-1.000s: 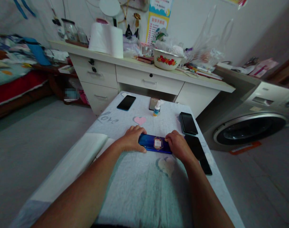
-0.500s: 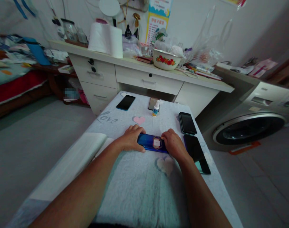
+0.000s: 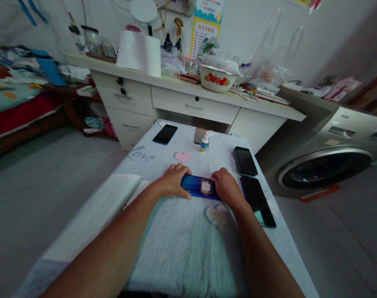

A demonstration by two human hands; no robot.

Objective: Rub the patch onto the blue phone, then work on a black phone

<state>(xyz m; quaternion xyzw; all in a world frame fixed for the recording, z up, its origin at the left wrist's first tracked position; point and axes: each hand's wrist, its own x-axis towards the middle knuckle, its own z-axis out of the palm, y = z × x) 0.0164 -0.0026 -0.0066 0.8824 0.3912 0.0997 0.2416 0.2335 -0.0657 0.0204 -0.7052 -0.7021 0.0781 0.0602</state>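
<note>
A shiny blue phone [image 3: 194,186] lies across the middle of the cloth-covered table, its back facing up. A ring-shaped attachment with a pale square centre [image 3: 206,186] sits on that back. My left hand [image 3: 175,181] grips the left end of the phone, thumb along the near edge and fingers along the far edge. At the other end, my right hand [image 3: 225,186] is closed on the phone, its fingers partly hidden. Right of my right hand is a larger dark phone [image 3: 258,200], screen up. Beyond the blue phone stands a small white spray bottle [image 3: 204,142].
A dark phone [image 3: 165,134] lies at the table's far left, and a stack of dark phones [image 3: 246,161] lies at the right edge. Another phone [image 3: 199,135] rests behind the bottle. A white desk [image 3: 188,86] closes off the back; a washing machine [image 3: 325,165] stands right.
Almost nothing differs. The whole view has shifted very slightly, and both hands keep their hold on the blue phone.
</note>
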